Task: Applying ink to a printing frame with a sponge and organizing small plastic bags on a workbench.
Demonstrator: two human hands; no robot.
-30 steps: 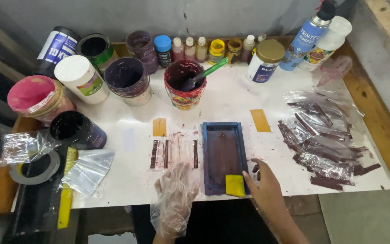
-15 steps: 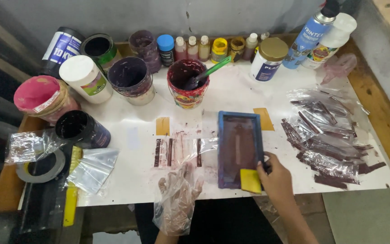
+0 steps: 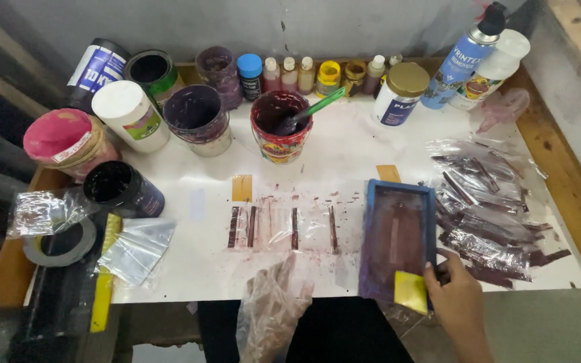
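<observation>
Your right hand [image 3: 458, 302] is clamped on the near right corner of the screen [image 3: 398, 238], fingers curled over the frame edge right next to the yellow squeegee [image 3: 411, 291] that sits at its bottom end. The screen's a blue-framed rectangle, mesh stained dark maroon all over with a paler stripe down the middle, lying on the white table [image 3: 344, 151] at its near edge, right of centre, with the bottom end poking out past the table edge. The yellow tape tab [image 3: 389, 173] sits just above its top.

Your left hand [image 3: 274, 309] is in a loose clear plastic glove, fingers spread and relaxed, gripping nothing, resting by the table's near edge just below the printed strips [image 3: 284, 228]. Those are thin dark red bars on clear film, lined up side by side just left of the screen, with ink flecks around them.

Off to the right there's a pile of clear bags [image 3: 485, 215] with the same dark red stripes. The red ink tub [image 3: 280, 126] with a green stick in it stands further back.
</observation>
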